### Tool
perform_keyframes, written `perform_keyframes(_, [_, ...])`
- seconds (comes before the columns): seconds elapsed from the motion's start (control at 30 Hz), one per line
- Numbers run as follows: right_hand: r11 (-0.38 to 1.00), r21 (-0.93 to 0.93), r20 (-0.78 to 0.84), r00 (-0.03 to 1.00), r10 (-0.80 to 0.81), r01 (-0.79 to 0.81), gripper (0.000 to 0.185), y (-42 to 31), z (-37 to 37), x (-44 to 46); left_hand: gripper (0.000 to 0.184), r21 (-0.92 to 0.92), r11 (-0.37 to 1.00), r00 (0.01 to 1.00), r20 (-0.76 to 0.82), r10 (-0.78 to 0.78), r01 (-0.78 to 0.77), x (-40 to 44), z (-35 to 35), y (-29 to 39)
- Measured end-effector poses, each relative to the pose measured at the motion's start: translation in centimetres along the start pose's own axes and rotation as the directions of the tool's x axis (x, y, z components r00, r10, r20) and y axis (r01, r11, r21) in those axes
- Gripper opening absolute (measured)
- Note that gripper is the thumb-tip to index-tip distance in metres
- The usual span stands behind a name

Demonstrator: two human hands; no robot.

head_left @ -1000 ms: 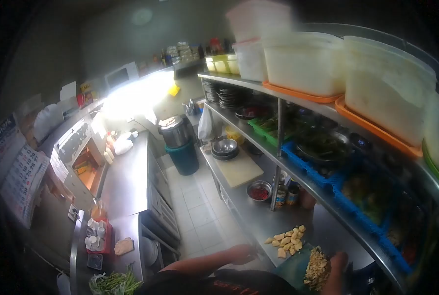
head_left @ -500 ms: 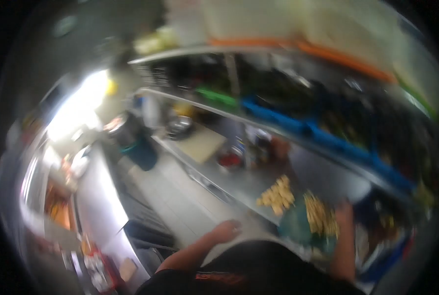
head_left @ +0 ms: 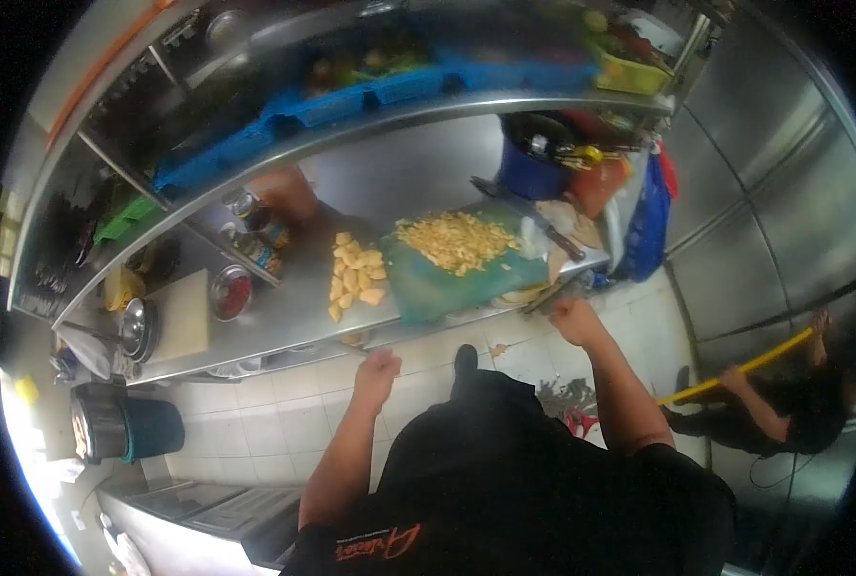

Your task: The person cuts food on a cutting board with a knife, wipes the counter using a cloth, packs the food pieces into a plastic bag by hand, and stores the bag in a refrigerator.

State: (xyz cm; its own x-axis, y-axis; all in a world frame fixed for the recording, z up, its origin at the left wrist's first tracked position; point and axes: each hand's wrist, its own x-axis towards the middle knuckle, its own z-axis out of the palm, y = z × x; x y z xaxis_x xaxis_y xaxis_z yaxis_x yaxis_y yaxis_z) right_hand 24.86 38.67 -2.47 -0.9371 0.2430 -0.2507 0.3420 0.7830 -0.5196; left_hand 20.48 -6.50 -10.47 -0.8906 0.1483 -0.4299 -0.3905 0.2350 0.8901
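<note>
My left hand (head_left: 378,374) hangs beside the counter's front edge with its fingers curled in and nothing visible in them. Further right, my right hand (head_left: 574,323) is closed in a loose fist by the counter's right end, also with no object showing. Between and beyond them, a green cutting board (head_left: 418,283) bears a spread of chopped pale-yellow pieces (head_left: 457,242). Larger yellow chunks (head_left: 356,274) lie on the metal left of it. A knife (head_left: 562,240) rests across the board's right side, its handle toward the counter edge.
A blue container (head_left: 534,168) with utensils stands behind the knife. At left are a metal bowl of red food (head_left: 230,292), a pale board (head_left: 183,317) and stacked bowls (head_left: 135,331). A shelf (head_left: 399,110) overhangs the counter. At right, another person (head_left: 783,413) holds a yellow pole (head_left: 735,372).
The view has swung right, bringing the knife, blue container and other person into clear sight. My right hand has moved away from the chopped pieces to the counter's edge.
</note>
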Motion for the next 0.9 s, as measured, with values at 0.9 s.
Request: perform_keyframes(0.9, [0.911,0.271,-0.415,0.892,-0.180,0.310,0.012,2.0,-2.9,19.8,0.039,-0.812,0.570,0.992,0.096,-0.081,0.125,6.4,11.6,7.0])
